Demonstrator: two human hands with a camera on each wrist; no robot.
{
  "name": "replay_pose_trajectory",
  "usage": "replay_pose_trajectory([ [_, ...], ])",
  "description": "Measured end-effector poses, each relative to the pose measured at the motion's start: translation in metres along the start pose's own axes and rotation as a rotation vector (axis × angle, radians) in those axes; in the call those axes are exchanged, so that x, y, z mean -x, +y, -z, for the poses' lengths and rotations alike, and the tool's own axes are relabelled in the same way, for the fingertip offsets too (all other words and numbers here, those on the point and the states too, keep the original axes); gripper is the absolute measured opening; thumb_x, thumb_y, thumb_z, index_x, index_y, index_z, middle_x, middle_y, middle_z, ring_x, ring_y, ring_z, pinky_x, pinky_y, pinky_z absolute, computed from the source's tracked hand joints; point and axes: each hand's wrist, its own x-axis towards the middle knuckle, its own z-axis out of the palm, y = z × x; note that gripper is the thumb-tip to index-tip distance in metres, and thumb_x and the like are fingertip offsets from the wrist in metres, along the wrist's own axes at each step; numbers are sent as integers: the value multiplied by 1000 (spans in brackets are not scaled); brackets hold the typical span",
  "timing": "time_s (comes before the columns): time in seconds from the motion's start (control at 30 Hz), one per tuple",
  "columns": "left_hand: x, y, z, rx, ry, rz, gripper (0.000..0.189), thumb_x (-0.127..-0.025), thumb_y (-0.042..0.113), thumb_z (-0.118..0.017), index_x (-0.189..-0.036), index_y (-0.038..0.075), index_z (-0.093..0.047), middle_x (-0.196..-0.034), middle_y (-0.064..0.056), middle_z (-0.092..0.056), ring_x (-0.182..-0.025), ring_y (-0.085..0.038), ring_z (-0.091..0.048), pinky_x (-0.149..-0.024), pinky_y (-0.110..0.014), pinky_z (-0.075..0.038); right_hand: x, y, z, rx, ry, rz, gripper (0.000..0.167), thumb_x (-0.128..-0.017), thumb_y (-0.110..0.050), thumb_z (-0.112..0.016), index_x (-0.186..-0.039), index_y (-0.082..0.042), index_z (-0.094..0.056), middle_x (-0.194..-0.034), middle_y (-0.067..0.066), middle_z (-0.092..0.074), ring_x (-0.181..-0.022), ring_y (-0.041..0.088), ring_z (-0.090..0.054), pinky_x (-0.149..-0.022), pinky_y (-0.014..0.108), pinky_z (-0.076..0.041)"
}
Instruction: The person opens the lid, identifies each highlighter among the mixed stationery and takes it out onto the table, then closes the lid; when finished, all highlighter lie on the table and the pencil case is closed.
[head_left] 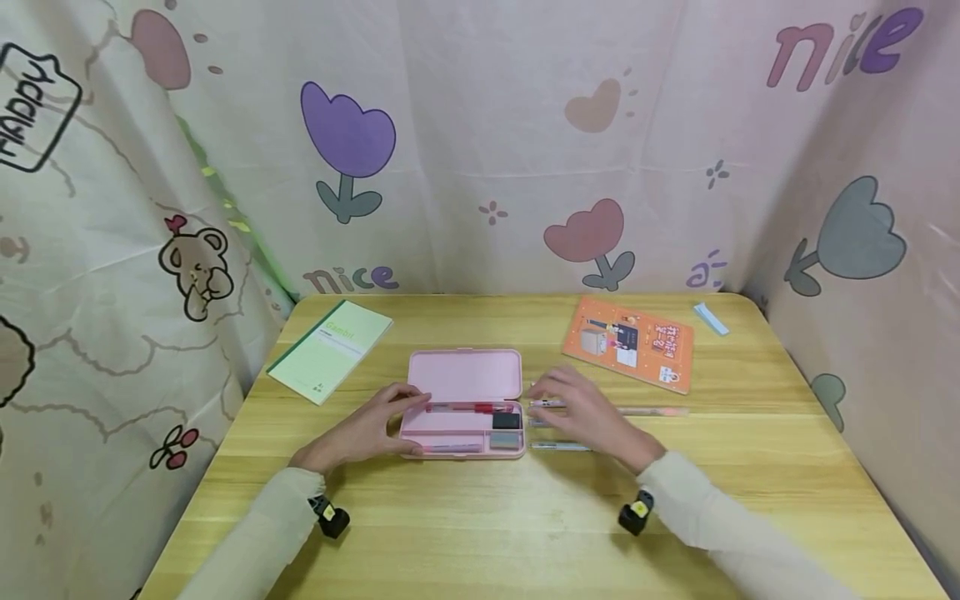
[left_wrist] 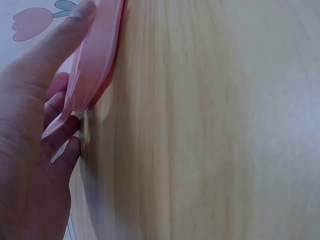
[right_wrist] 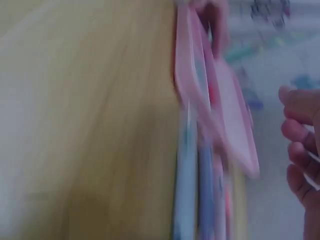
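A pink pencil case [head_left: 465, 375] lies on the table with its lid raised back. Inside it are a red pen [head_left: 491, 407], a black block [head_left: 506, 421], a grey block [head_left: 505, 441] and a light purple pen [head_left: 453, 448]. My left hand [head_left: 367, 429] grips the case's left end, thumb at the front edge and fingers toward the back. Above several pens [head_left: 561, 447] right of the case is my right hand [head_left: 588, 417], its fingers loosely bent. Nothing shows between those fingers [right_wrist: 297, 132] in the right wrist view, where the pens [right_wrist: 186, 185] are blurred.
A green notebook [head_left: 330, 350] lies at the table's back left. Toward the back right are an orange booklet [head_left: 630, 343] and a small light blue strip [head_left: 710, 318]. Printed curtains [head_left: 465, 125] hang behind and beside the wooden table [head_left: 465, 533].
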Motion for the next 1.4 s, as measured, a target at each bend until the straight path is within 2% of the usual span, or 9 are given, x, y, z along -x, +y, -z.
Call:
replay_pose_trajectory([
  [0.1, -1, 1, 0, 2, 1, -4, 94, -88, 59, -87, -165, 22, -50, -166, -10, -42, -154, -37, -41, -126, -64, -40, -15, -18, -21, -88, -83, -23, 26, -102, -27, -78, -121, -10, -80, -119, 0, -76, -111, 20, -68, -95, 43, -62],
  [0.17, -1, 1, 0, 2, 0, 4, 94, -87, 60, -88, -165, 24, -50, -167, -8, -42, -155, -36, -41, -127, -64, -39, -23, -27, -35, -96, -135, -15, 26, -104, -28, -77, -122, -10, -80, -117, 2, -76, -107, 19, -68, -91, 39, -60],
  [0.33, -1, 1, 0, -3, -4, 20, 96, -85, 64, -87, -166, 26, -50, -168, -6, -41, -158, -35, -38, -128, -63, -38, -31, -40, -62, 23, -236, 53, 22, -105, -28, -76, -121, -15, -81, -113, -2, -73, -101, 13, -61, -90, 30, -55],
  [0.5, -1, 2, 0, 6, -2, 20, 96, -85, 62, -87, -165, 25, -50, -168, -5, -41, -158, -35, -38, -129, -63, -37, -34, -44, -76, 124, -313, 89, 24, -104, -31, -77, -123, -17, -83, -113, -5, -72, -104, 9, -61, -95, 28, -56],
  [0.8, 2, 3, 1, 7, -5, 36, 95, -86, 63, -87, -165, 26, -50, -169, -5, -40, -159, -35, -37, -128, -63, -38, -37, -56, -76, 266, -309, 198, 16, -103, -28, -78, -110, -16, -87, -102, -4, -80, -93, 12, -68, -89, 30, -53],
  [0.97, 2, 3, -1, 2, -1, 34, 94, -86, 64, -86, -165, 26, -50, -168, -7, -40, -158, -37, -37, -127, -65, -39, -41, -63, -75, 277, -371, 138, 15, -105, -25, -75, -111, -15, -85, -105, -2, -78, -95, 12, -66, -91, 30, -53],
  [1.1, 3, 2, -2, 0, -5, 38, 94, -87, 64, -86, -165, 27, -50, -168, -7, -40, -158, -37, -38, -127, -66, -39, -43, -64, -75, 242, -394, 82, 11, -105, -23, -75, -108, -13, -80, -103, -1, -73, -95, 13, -63, -91, 30, -54],
  [1.27, 3, 2, -1, 4, -1, 28, 94, -87, 62, -86, -166, 25, -50, -168, -8, -40, -158, -38, -38, -126, -66, -39, -43, -60, -66, 147, -334, 30, 9, -103, -19, -77, -108, -12, -77, -102, -1, -71, -94, 13, -60, -88, 30, -54],
  [1.4, 2, 1, 0, -4, 6, 13, 91, -89, 57, -87, -165, 23, -50, -168, -9, -41, -157, -39, -39, -126, -67, -39, -37, -45, -44, 99, -233, 18, 12, -102, -16, -77, -113, -11, -78, -104, -1, -71, -97, 15, -62, -88, 32, -56],
])
